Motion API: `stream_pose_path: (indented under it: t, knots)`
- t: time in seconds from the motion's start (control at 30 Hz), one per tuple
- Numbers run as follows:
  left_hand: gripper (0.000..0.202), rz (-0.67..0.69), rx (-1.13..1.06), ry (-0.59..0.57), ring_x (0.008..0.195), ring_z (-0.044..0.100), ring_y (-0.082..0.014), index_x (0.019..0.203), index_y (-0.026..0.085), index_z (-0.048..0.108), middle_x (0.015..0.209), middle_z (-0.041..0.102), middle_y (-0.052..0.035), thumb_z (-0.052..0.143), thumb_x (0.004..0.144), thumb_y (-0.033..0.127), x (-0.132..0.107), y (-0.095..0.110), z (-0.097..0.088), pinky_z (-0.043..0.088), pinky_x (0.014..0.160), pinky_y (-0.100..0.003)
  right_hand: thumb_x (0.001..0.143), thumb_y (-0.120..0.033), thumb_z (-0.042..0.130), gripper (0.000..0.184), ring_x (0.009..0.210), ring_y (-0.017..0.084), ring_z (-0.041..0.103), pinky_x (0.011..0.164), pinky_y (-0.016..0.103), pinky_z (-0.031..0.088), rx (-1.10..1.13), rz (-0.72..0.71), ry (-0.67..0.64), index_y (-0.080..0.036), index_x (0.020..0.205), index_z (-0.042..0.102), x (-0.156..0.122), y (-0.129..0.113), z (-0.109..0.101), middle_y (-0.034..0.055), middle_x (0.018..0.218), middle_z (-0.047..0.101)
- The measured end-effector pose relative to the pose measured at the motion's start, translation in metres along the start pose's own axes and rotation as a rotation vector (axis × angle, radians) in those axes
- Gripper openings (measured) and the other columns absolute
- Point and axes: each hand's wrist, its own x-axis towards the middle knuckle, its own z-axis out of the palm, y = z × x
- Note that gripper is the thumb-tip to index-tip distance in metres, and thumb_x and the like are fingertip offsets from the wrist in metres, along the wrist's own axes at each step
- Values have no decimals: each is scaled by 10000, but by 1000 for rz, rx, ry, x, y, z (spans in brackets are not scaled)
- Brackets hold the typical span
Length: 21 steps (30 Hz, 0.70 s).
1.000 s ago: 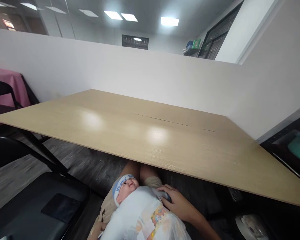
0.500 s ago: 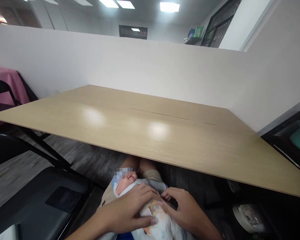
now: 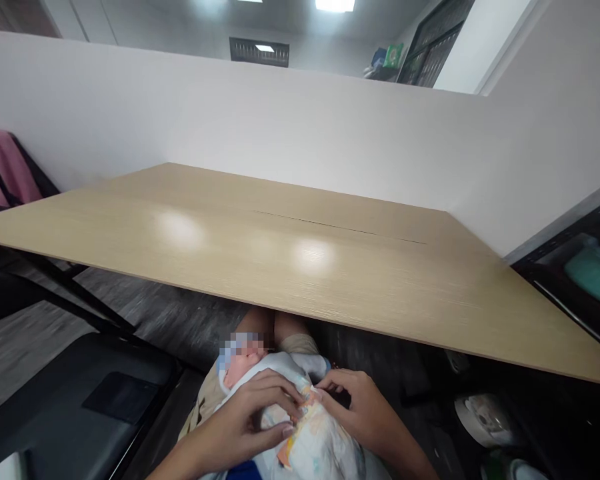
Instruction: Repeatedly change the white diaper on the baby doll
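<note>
A baby doll [image 3: 275, 373] in white clothes and a blue-and-white headband lies on my lap, just below the front edge of the wooden table [image 3: 300, 260]. A printed diaper [image 3: 313, 448] covers its lower body. My left hand [image 3: 250, 417] rests on the doll's chest, its fingers curled and pinching the diaper's top edge. My right hand [image 3: 357, 413] lies on the doll's right side, with thumb and forefinger pinching the same edge. The two hands' fingertips almost meet.
A black chair [image 3: 75, 407] stands at my left. White partition walls [image 3: 280, 127] close off the table behind and at the right. A dark shelf with a teal thing [image 3: 593, 270] is at the right; a white round object [image 3: 483, 420] lies on the floor beneath.
One second ago only my right hand was on the doll. My left hand has come in onto its chest, and both hands now pinch the diaper's upper edge.
</note>
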Motion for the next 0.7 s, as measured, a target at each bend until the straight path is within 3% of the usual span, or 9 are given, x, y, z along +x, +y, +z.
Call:
stream_pose_path:
  t: [0.27, 0.43, 0.57, 0.7]
  knots:
    - [128, 39, -72, 88, 1191, 725, -258, 1091, 249, 856, 1176, 825, -89, 809, 1028, 350, -3, -9, 5, 525, 1108, -406, 1036, -366, 668, 274, 833, 212, 753, 778, 327, 492, -64, -34, 74, -257, 846, 832, -2, 7, 7, 8, 859, 838]
    - [140, 60, -30, 88, 1149, 721, -246, 1075, 228, 830, 1145, 806, -92, 765, 1063, 351, -6, -12, 4, 511, 1083, -393, 1031, -390, 643, 299, 761, 210, 730, 730, 323, 504, -62, -32, 131, -237, 820, 790, 1, 12, 13, 26, 812, 810]
    - [164, 117, -1, 96, 1097, 709, -225, 1058, 223, 793, 1092, 797, -78, 727, 1089, 370, -18, -18, 4, 493, 1060, -380, 1046, -511, 623, 386, 730, 228, 748, 708, 328, 539, 69, 43, 179, -231, 835, 787, 11, 41, 9, 40, 772, 808]
    - [289, 101, -75, 160, 937, 693, -201, 997, 221, 765, 948, 776, -68, 698, 1090, 486, -45, -20, 5, 514, 892, -329, 1025, -585, 605, 431, 879, 300, 810, 851, 414, 605, 71, 153, 276, -227, 881, 796, 17, 81, -3, 97, 896, 857]
